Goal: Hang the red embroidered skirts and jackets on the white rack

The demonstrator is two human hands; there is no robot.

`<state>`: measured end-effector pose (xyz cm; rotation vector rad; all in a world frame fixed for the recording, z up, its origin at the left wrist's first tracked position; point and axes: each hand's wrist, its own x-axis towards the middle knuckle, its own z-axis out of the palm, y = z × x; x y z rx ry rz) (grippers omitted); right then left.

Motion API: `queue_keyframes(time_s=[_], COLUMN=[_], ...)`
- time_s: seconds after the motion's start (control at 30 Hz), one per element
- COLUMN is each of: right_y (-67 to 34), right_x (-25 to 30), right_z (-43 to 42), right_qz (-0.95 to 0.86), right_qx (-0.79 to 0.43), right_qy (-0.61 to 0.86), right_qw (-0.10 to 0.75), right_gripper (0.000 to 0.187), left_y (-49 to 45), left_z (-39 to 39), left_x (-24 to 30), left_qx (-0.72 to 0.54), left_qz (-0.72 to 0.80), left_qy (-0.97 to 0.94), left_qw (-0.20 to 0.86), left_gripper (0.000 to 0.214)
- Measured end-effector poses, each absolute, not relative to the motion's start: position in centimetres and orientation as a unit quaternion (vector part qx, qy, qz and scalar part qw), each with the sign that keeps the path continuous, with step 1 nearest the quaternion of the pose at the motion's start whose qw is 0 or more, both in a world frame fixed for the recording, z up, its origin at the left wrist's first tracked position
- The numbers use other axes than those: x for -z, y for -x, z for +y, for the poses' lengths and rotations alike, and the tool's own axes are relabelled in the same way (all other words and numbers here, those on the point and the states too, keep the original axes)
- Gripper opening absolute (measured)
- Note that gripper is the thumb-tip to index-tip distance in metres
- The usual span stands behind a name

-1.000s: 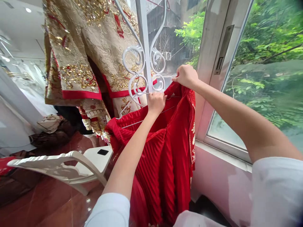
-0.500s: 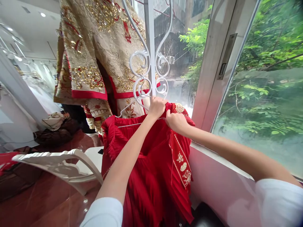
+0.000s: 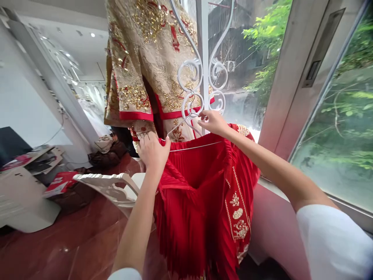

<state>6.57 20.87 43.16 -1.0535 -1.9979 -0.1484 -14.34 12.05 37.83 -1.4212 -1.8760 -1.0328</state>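
Note:
A red pleated skirt with gold embroidery down its right panel hangs on a thin wire hanger. The hanger's hook meets the curled scrollwork of a white metal stand. At the waistband's left end, my left hand is closed over the red cloth, its thumb beside the hanger's shoulder. Higher up, just below the hook, my right hand pinches the hanger near its neck. Behind hangs a beige-and-gold embroidered jacket with red trim.
A white chair stands left of the skirt on the red-brown floor. Farther left are a white desk and dark bags. The window frame and pink wall bound the right side.
My left hand has moved from near the hanger's neck to the waistband's left end. My right hand has shifted from the waistband's right side up to the hanger's neck. The view has turned left.

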Motion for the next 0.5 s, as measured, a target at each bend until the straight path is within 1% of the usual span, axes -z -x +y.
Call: queue_keyframes(time_s=[0.03,0.1,0.17,0.23,0.3,0.4,0.5], right_y=[-5.3,-3.1,-1.6,-1.0,-0.8,-0.5,0.6], right_x=[-43.3,-43.4,-43.5,-43.5,-43.5,-43.4,-42.7], right_z=[20.9,20.8,20.7,20.8,20.9,20.8,20.9], right_qz=[-0.785,-0.743,-0.704,-0.689,-0.691,-0.691,-0.665], right_qx=[0.063,0.070,0.081,0.088,0.084,0.076,0.077], right_qy=[0.443,0.497,0.537,0.554,0.559,0.556,0.549], right_qw=[0.428,0.442,0.457,0.459,0.451,0.455,0.500], right_gripper=[0.020,0.030,0.040,0.046,0.046,0.041,0.036], left_y=[15.0,15.7,15.9,15.8,15.9,16.9,18.7], left_z=[11.7,11.4,11.4,11.6,11.6,11.7,12.4], left_x=[-37.6,-37.2,-36.8,-36.5,-36.2,-35.8,-36.0], left_qx=[0.340,0.264,0.223,0.206,0.200,0.195,0.257], left_qz=[-0.725,-0.748,-0.753,-0.757,-0.767,-0.775,-0.743], left_qy=[0.534,0.555,0.570,0.569,0.555,0.549,0.593], left_qw=[0.270,0.250,0.243,0.246,0.253,0.245,0.177], left_gripper=[0.041,0.042,0.041,0.042,0.041,0.042,0.031])
